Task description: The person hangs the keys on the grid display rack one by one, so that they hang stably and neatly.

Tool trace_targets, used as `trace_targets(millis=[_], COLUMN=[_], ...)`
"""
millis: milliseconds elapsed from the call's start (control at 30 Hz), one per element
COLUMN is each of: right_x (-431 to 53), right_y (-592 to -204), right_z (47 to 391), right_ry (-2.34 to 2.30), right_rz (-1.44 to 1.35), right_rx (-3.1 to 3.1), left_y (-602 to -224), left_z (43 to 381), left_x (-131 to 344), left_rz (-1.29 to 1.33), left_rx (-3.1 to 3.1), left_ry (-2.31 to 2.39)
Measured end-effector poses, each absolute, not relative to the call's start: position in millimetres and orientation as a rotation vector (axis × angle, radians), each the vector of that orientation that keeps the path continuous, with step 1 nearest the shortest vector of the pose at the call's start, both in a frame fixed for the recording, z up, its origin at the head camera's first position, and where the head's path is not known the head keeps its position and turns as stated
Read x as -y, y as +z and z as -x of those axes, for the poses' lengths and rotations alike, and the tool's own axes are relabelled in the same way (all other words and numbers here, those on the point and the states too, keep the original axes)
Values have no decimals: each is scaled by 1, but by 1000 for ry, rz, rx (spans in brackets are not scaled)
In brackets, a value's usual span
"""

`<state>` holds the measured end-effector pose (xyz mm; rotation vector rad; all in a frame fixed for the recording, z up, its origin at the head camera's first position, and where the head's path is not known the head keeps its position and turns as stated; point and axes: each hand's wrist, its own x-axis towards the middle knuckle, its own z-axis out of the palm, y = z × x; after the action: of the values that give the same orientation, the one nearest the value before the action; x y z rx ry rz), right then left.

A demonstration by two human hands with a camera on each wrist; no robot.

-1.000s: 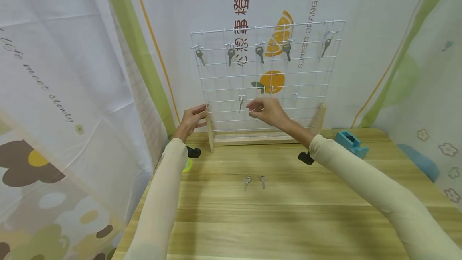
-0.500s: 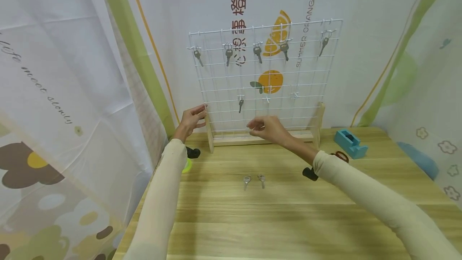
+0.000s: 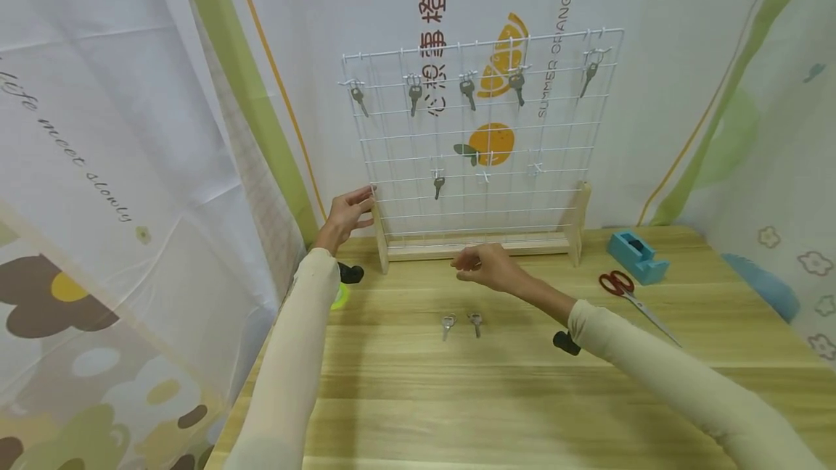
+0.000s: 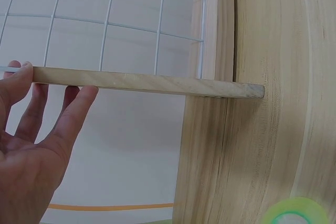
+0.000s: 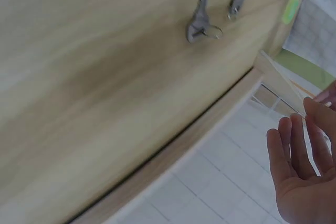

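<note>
A white wire grid rack with a wooden base (image 3: 418,251) stands on the table. My left hand (image 3: 346,217) holds the top of its left wooden post (image 4: 147,83), thumb on one side and fingertips against the other. My right hand (image 3: 486,267) hovers empty before the base, fingers loosely bent. Below it, two keys with rings, a left key (image 3: 448,323) and a right key (image 3: 476,322), lie on the table. One key (image 3: 439,187) hangs from a lower hook; beside it are a bare middle hook (image 3: 484,177) and a bare right hook (image 3: 536,169). Several keys hang along the upper row.
Red-handled scissors (image 3: 630,294) and a blue tape dispenser (image 3: 638,258) sit on the right of the table. A yellow-green tape roll (image 4: 296,212) lies at the left, near my forearm. A printed curtain (image 3: 660,107) hangs behind the rack.
My right hand has come down from beside the lower hanging key to in front of the base, above the loose keys. The hanging key has turned on its hook. My left hand stays put.
</note>
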<state>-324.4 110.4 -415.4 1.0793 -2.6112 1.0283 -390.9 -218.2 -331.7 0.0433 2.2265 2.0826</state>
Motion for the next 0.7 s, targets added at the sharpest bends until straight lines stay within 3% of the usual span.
trace_targets(millis=[700], right_x=[-104], right_y=[-475], right_z=[311], right_ry=[1032], right_rz=[-1154], right_rx=[2735], left_y=[-340], left_z=[403], left_x=[219], left_rz=[-39], left_rx=[-2260], left_ry=[2069])
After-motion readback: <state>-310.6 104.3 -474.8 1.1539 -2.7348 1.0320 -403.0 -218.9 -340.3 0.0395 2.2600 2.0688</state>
